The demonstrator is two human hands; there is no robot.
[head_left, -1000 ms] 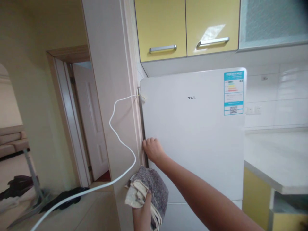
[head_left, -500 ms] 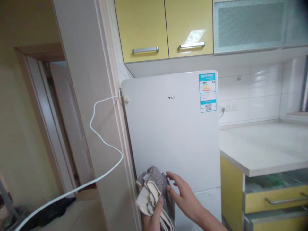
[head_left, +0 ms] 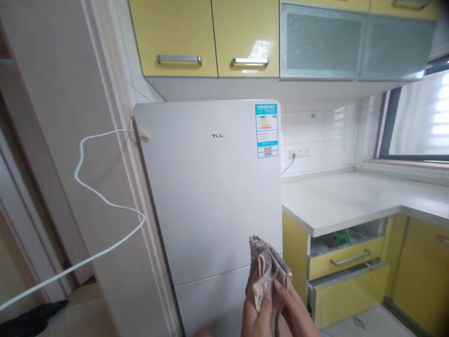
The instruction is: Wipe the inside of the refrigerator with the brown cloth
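Observation:
A folded grey and cream cloth (head_left: 268, 262) is bunched up in front of the lower right of a white refrigerator (head_left: 210, 201). My left hand (head_left: 257, 311) grips it from below, thumb lying on the front folds. My right hand (head_left: 293, 306) pinches its right side, with the thumb pressed onto a fold. The fingers behind the cloth are hidden. No contact between the cloth and the refrigerator door can be made out.
A white cable (head_left: 105, 201) hangs from the refrigerator's left edge across the door frame. At right stands a white countertop (head_left: 336, 196) over yellow drawers (head_left: 347, 257), the lower one pulled out. Yellow cabinets (head_left: 175, 32) hang above. A black bag (head_left: 33, 318) lies on the floor.
My right hand, apart with spread fingers before, now grips the cloth. Both hands and the cloth have shifted right across the view. The camera has turned right, showing more of the countertop and a window.

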